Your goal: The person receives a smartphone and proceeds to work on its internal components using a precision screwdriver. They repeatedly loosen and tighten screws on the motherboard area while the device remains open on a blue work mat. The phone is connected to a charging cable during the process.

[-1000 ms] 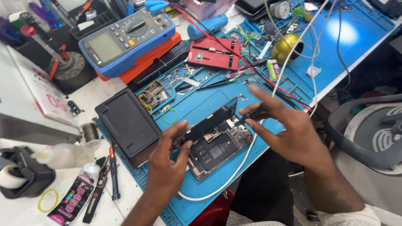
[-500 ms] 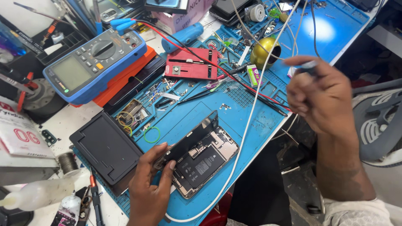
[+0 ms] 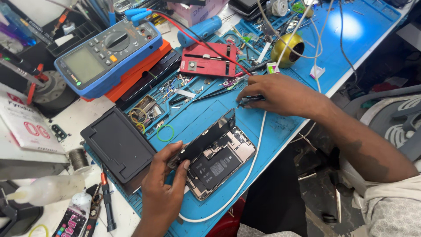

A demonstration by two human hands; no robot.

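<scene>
The left hand fingers hold the opened phone with its screen lifted; the right hand fingers pinch dark tweezers.

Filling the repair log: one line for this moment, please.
left hand: props phone screen up | right hand: holds dark tool on blue mat | opened phone: internals exposed

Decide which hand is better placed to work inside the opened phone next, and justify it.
Right: the right hand already grips a dark tool and is free, while the left hand props the phone's screen.
</scene>
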